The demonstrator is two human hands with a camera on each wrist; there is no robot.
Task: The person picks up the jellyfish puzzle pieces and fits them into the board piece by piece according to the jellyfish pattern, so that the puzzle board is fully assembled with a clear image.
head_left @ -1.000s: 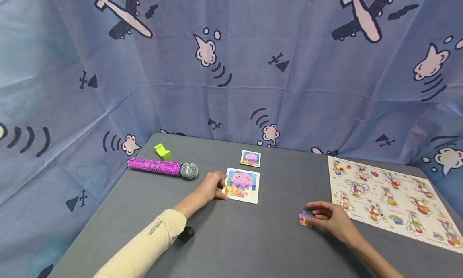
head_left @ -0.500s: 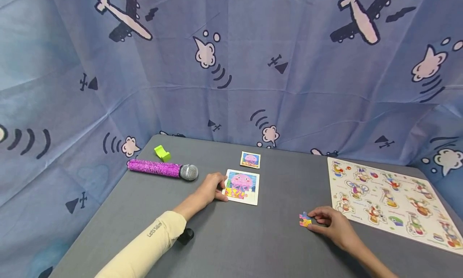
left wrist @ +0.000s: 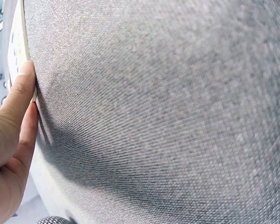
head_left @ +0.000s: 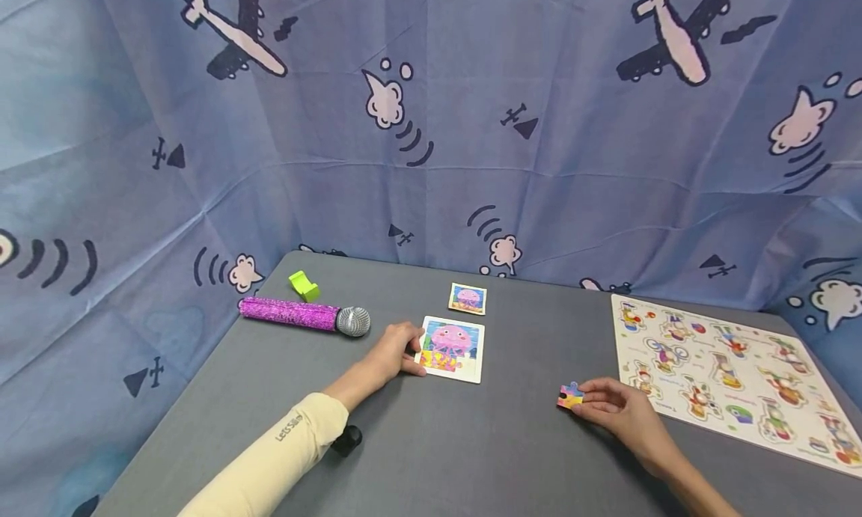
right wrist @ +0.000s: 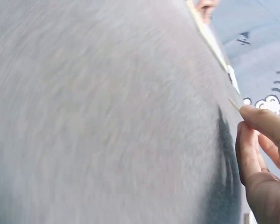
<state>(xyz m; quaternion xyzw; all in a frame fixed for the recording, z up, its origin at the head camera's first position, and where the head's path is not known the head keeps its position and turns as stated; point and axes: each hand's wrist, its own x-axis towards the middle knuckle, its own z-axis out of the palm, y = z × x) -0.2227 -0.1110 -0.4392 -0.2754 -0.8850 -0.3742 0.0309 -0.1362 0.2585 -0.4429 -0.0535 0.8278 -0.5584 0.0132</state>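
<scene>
My right hand (head_left: 622, 412) pinches a jigsaw piece (head_left: 569, 396) in pink, yellow and blue between thumb and fingertips. In the right wrist view, the piece (right wrist: 234, 105) shows edge-on as a thin sliver, raised off the table. To the left, my left hand (head_left: 393, 354) holds the left edge of a square jigsaw puzzle (head_left: 453, 345) with a pink jellyfish, thumb at its near corner. A pale gap shows in the puzzle's lower right corner. The left wrist view has the puzzle's edge (left wrist: 24, 37) at the fingertips. A small jellyfish picture card (head_left: 468, 298) lies just behind the puzzle.
A glittery purple microphone (head_left: 289, 313) and a lime-green curved block (head_left: 304, 286) lie at the left. Under the left forearm sits a small black object (head_left: 346, 441). A large illustrated board (head_left: 723, 367) covers the table's right side. A patterned curtain (head_left: 444, 128) hangs behind.
The right hand's grip on the jigsaw piece has shifted, and the piece has risen and tilted slightly. The left hand and the puzzle have stayed in place.
</scene>
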